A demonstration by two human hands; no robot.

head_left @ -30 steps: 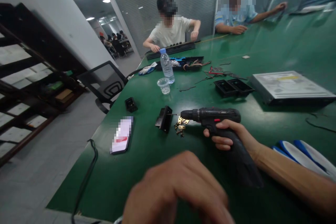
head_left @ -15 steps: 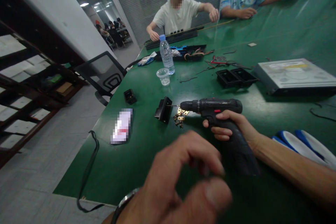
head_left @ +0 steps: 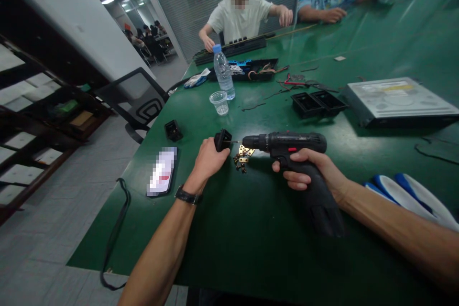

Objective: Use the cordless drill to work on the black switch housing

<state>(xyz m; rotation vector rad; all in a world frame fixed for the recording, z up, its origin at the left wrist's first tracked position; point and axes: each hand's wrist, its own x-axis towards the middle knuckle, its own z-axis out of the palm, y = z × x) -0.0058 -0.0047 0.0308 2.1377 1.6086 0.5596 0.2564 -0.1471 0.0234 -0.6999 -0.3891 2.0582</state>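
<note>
My left fingers pinch a small black part, my right ones wrap a drill's grip.
My left hand is closed nearly to the black part's thickness; my right hand curls firmly around the drill, at three o'clock from it. The bit points at the part, contact unclear. A skewed angle could make the tip skate into my thumb; a loose pinch could let the part spin. Brass pieces, near four o'clock, could scatter if knocked. I can read no brand on the drill; the phone, toward half past eight, is pixelated.
</note>
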